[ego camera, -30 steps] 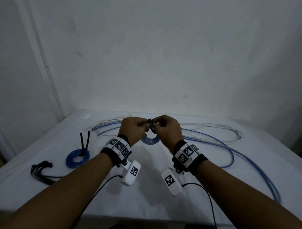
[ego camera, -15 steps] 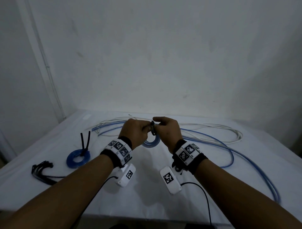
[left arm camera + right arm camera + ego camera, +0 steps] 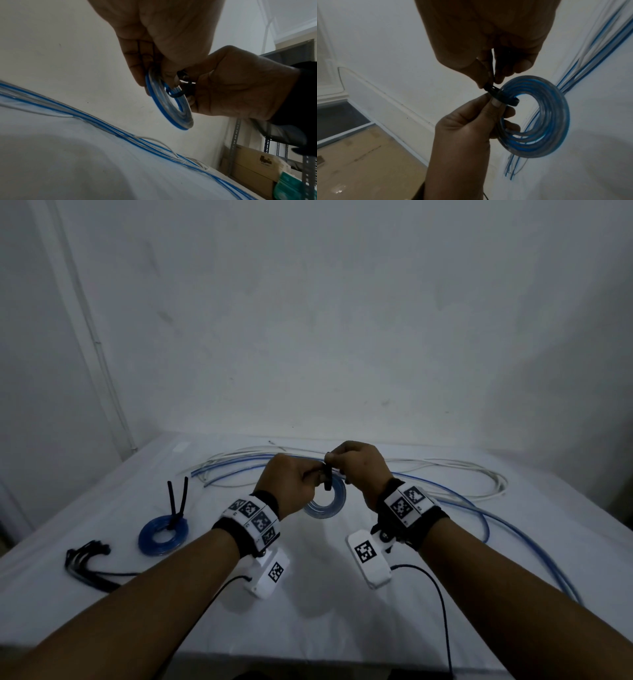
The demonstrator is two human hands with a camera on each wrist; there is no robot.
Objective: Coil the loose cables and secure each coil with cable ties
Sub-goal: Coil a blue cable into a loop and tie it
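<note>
Head view: my left hand (image 3: 288, 484) grips a small blue-and-clear coil (image 3: 325, 501) above the white-covered table (image 3: 308, 628), while my right hand (image 3: 363, 470) pinches the black cable tie (image 3: 328, 479) looped through it. On the cloth to my left lie a tied blue coil (image 3: 163, 536) with two black tie tails standing up, and a bundle of spare black ties (image 3: 87, 563). Loose blue and white cables (image 3: 462, 501) sprawl toward the plain white wall (image 3: 308, 320). The left wrist view shows cardboard boxes (image 3: 257, 170) on metal shelving (image 3: 235, 146); the right wrist view shows a tan floor (image 3: 359, 162).
</note>
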